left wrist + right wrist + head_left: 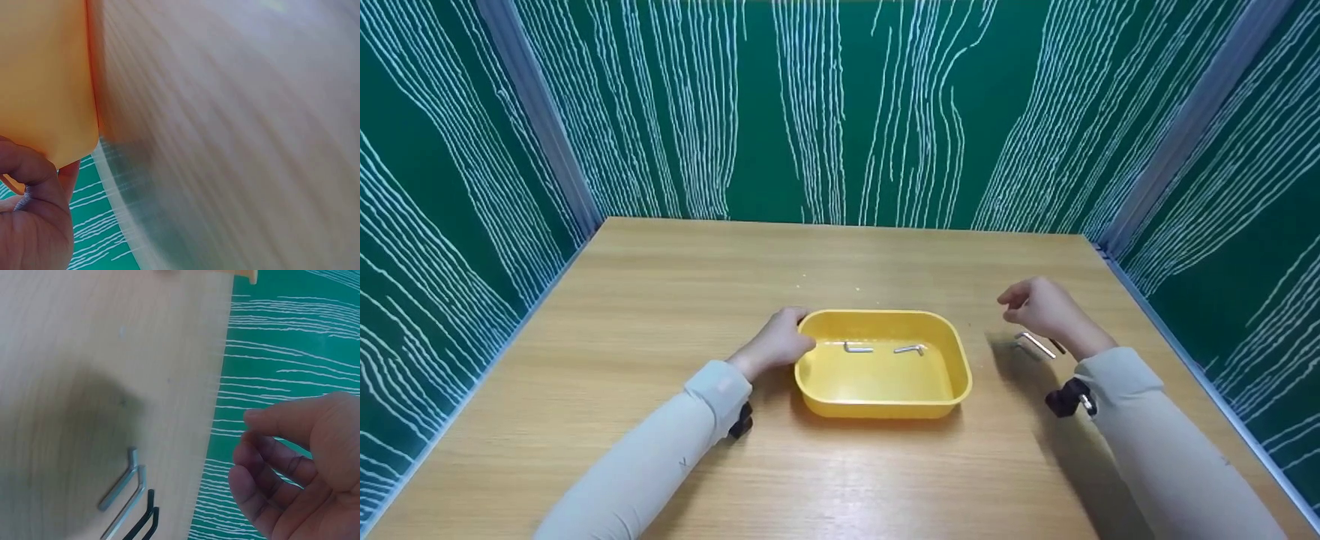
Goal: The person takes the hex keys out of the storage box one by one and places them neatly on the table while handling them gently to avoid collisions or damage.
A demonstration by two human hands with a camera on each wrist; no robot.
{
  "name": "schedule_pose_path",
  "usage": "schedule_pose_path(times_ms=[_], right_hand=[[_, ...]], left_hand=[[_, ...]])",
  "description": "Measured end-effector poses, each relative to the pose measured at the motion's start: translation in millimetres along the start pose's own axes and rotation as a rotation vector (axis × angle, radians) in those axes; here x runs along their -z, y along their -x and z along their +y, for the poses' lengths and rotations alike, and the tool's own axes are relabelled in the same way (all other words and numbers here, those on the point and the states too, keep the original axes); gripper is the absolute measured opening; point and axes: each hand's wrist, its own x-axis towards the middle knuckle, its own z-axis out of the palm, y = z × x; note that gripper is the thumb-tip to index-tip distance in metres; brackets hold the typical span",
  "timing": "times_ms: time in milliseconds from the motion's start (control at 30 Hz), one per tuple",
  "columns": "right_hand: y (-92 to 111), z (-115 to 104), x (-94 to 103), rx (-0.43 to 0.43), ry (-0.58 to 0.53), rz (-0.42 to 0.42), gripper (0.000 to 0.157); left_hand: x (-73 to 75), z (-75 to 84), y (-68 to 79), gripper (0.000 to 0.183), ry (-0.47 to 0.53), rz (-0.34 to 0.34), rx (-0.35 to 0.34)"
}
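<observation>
My left hand (777, 339) grips the left end of a yellow plastic basin (877, 409), with the thumb on the rim. In the left wrist view, the curled fingers of that hand (36, 211) meet the basin's wall (48, 73). Two silver hex keys lie apart on the basin's floor, one left (860, 350) and one right (907, 349). To the right of the basin my right hand (1044, 309) hovers over the table, its fingers loosely bent and holding nothing. Beneath it lie two silver hex keys (119, 486) and two black hex keys (143, 520), side by side.
The wooden table (675, 277) carries all of this. Green panels (757, 112) with white wavy lines stand at its back and both sides, joined by grey posts (544, 120). A few pale specks lie behind the basin.
</observation>
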Motion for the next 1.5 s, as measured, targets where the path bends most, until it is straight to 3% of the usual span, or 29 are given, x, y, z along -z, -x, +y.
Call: schedule_pose_path(times_ms=[200,600,1233,1500], right_hand=[[0.4,-11.4,-0.7,0.081,-0.004,0.041,0.027],[-1.0,-36.2,-3.1,0.069,-0.031,0.014,0.027],[0.5,-70.8,-16.4,0.177,-0.043,0.013,0.024],[1.0,-79.5,-21.4,0.215,-0.036,-0.035,0.027]], left_hand=[[0.4,0.7,0.3,0.043,-0.009,0.0,-0.001],[-0.1,0.9,-0.9,0.039,-0.015,0.004,0.013],[-0.4,4.3,2.5,0.034,0.009,0.001,0.019],[-0.9,4.5,0.9,0.038,-0.022,0.017,0.027]])
